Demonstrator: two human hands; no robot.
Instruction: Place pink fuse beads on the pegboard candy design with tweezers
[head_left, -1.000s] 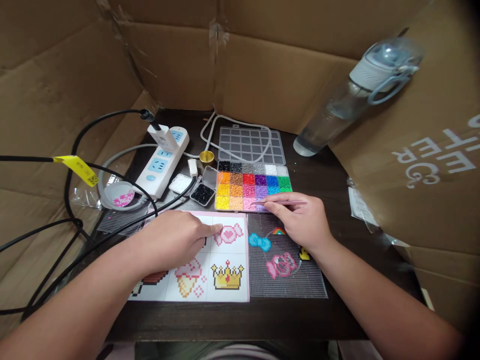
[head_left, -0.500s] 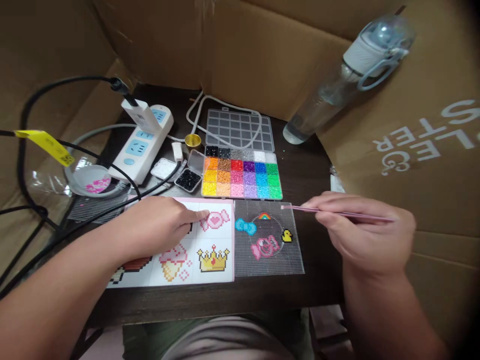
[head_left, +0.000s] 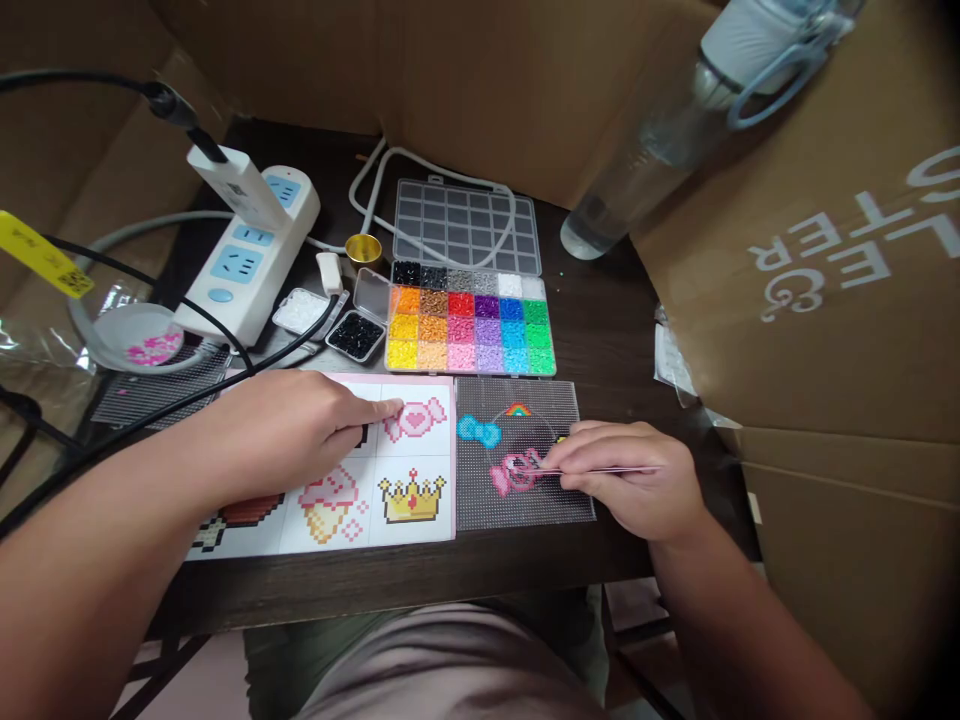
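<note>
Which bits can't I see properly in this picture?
All in the head view:
Sheet: part of it is hidden by the left hand.
Yellow piece: mostly hidden by the right hand.
Tweezers: the tips are too small to tell whether they hold a bead.
Bottle: its top is cut off by the picture's top edge.

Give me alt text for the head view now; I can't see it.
The right hand holds a thin pink tool at a pink bead candy on a clear board, while the left hand points at a candy picture on a pattern sheet. Beyond lie an open bead box and a white power strip.
</note>
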